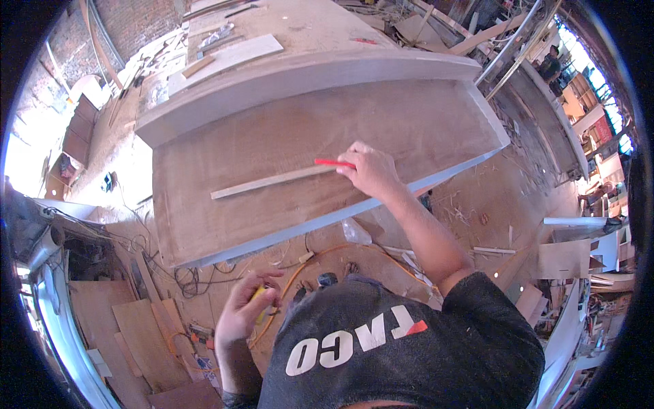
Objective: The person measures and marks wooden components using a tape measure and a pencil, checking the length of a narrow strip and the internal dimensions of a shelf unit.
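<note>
My right hand (pixel 371 172) is over the large brown wooden panel (pixel 286 129), its fingers closed round a red pencil (pixel 328 162). The pencil points left, at the right end of a thin pale wood strip (pixel 269 184) lying on the panel. Whether its tip touches the strip I cannot tell. Low and to the left, clear of the panel, my left hand (pixel 240 308) is curled round a small yellow thing (pixel 260 300) that looks like a tape measure, mostly hidden by the fingers.
Raised pale edging (pixel 306 82) runs along the panel's far side. Behind it a long workbench (pixel 313 24) bears offcuts and a white board (pixel 235 60). An orange hose (pixel 293 276) and dark cables (pixel 194 281) lie on the floor. Wood sheets (pixel 146 334) lean at the lower left.
</note>
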### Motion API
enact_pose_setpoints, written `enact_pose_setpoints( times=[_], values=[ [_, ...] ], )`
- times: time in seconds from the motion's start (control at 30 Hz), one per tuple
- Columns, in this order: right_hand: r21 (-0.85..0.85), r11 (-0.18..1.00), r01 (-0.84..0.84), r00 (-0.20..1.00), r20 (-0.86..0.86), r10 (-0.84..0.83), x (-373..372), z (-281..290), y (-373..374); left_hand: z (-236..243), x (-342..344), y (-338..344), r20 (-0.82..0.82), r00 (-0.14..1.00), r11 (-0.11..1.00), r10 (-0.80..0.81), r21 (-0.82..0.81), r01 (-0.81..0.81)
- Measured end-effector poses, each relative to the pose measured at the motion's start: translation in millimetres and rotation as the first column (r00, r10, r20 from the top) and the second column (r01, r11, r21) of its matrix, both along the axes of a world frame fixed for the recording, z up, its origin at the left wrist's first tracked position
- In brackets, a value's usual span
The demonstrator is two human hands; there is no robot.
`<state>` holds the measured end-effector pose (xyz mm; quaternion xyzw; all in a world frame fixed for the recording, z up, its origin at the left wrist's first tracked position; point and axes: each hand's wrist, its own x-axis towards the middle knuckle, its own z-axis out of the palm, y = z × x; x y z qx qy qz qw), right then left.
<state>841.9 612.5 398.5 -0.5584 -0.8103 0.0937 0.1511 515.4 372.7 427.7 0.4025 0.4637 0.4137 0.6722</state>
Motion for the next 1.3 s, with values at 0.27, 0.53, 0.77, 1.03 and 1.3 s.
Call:
enact_pose_setpoints(
  times=[0.27,0.53,0.77,1.03,1.3],
  values=[
    [-0.007,0.994,-0.106,0.992,-0.065,0.105,70.7,39.5,-52.6,-86.2,13.1,14.4,0.129,0.968,0.961,0.214,-0.203,-0.185],
    [-0.148,0.779,0.61,0.573,-0.596,-0.562,157.9,-46.4,-121.0,-109.7,13.2,54.9,0.179,0.887,0.887,0.426,-0.274,-0.371],
    [-0.16,0.393,0.906,0.227,-0.599,-0.768,173.1,-91.5,-111.6,-126.7,11.1,68.7,0.215,0.794,0.815,0.568,-0.28,-0.507],
    [-0.144,0.282,0.949,0.171,-0.517,-0.839,211.4,-73.9,-69.3,-142.2,47.2,75.5,0.259,0.895,0.928,0.362,-0.194,-0.319],
    [-0.487,0.551,0.678,-0.145,-0.823,-0.549,244.1,-114.4,-19.5,-136.2,83.5,86.5,0.135,0.782,0.793,0.608,-0.151,-0.59]
  ],
)
